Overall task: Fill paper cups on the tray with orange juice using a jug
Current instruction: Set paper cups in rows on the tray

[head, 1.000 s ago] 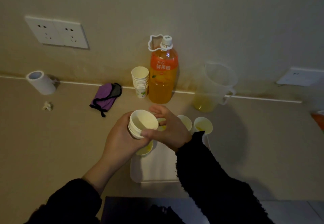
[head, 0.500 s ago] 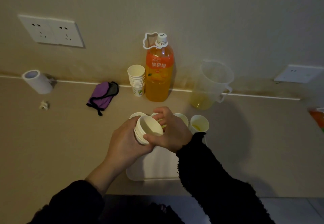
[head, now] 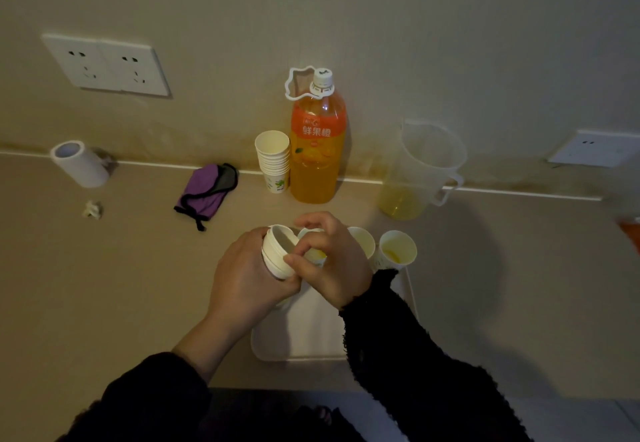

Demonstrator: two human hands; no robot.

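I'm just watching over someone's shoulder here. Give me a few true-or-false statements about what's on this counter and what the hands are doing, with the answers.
1. The left hand holds a small stack of paper cups. True.
2. The jug is full to the brim. False: only a little yellow juice sits at its bottom.
3. The juice bottle has its cap on. True.
4. The right hand is gripping the jug's handle. False: it is at the rim of the held cups, well away from the jug.
5. The spare cup stack stands to the right of the bottle. False: it stands to the bottle's left.
6. The cup at the right end of the tray has some juice in it. True.
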